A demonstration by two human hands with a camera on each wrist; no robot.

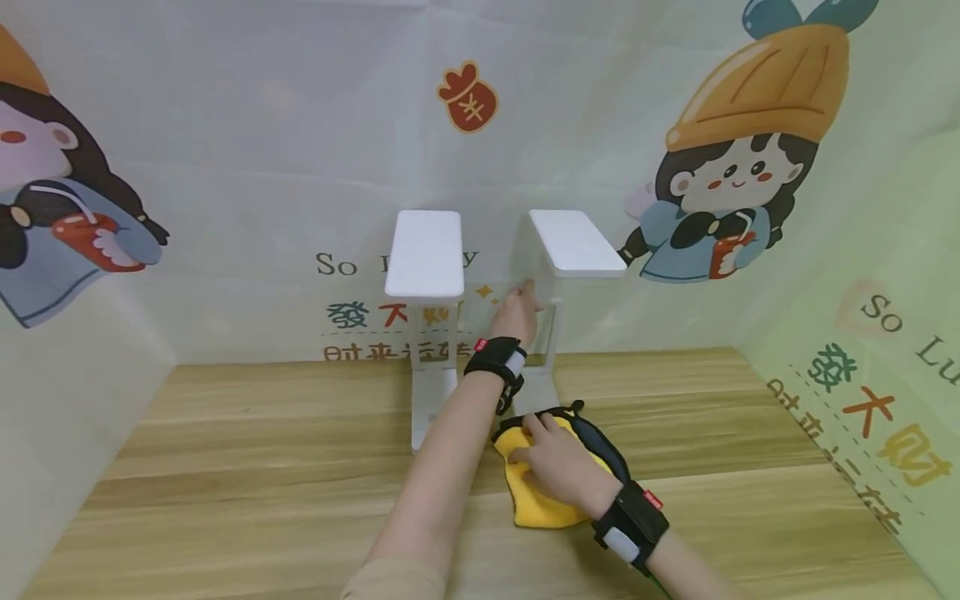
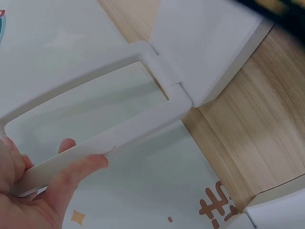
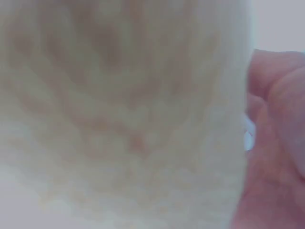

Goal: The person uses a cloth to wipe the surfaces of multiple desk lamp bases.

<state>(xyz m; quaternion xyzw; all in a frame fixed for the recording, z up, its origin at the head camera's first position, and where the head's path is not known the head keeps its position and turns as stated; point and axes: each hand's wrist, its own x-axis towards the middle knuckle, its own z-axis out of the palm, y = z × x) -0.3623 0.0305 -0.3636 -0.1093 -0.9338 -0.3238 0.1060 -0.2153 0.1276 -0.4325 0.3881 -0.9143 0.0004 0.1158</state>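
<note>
Two white folding stands, each with a flat top plate, stand side by side: a left stand (image 1: 424,254) and a right stand (image 1: 576,243). My left hand (image 1: 517,317) reaches behind the left-hand side of the right one. In the left wrist view, the thumb and fingers grip one bar of its open rectangular frame (image 2: 138,125), which hinges on a white base. My right hand (image 1: 562,467) holds a yellow cloth (image 1: 547,510) with a dark grey back and black edging, its upper edge overlapping the right stand's base (image 1: 537,392). Blurred pale fabric fills most of the right wrist view.
Wood-grain table (image 1: 247,467) lies under everything. A printed backdrop (image 1: 262,167) with cartoon figures rises close behind the stands, and more printed sheet (image 1: 847,250) closes off the right side. The left stand is close beside my left forearm (image 1: 450,467).
</note>
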